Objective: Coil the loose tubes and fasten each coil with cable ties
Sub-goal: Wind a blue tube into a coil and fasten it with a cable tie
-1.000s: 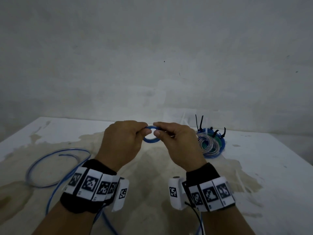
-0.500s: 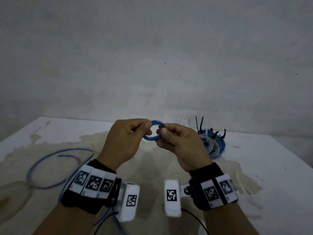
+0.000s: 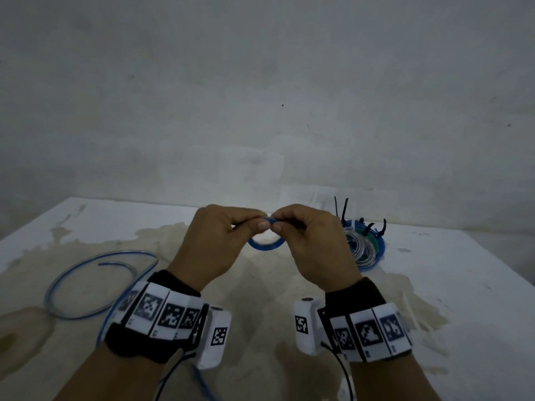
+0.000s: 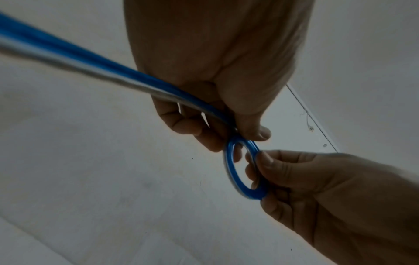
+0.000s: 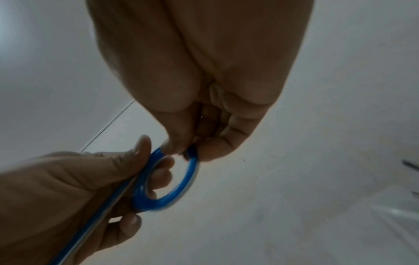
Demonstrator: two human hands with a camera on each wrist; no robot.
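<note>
Loose blue tube curls on the stained table at nine o'clock, the left hand and right hand pinch its small loop at centre, tied coils at three o'clock.

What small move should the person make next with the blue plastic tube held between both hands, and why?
Probably feed another turn of the blue plastic tube onto the loop. Only one small ring is formed, pinched by the left hand and the right hand, while much tube still trails loose on the white table. No tie is in hand yet.
</note>
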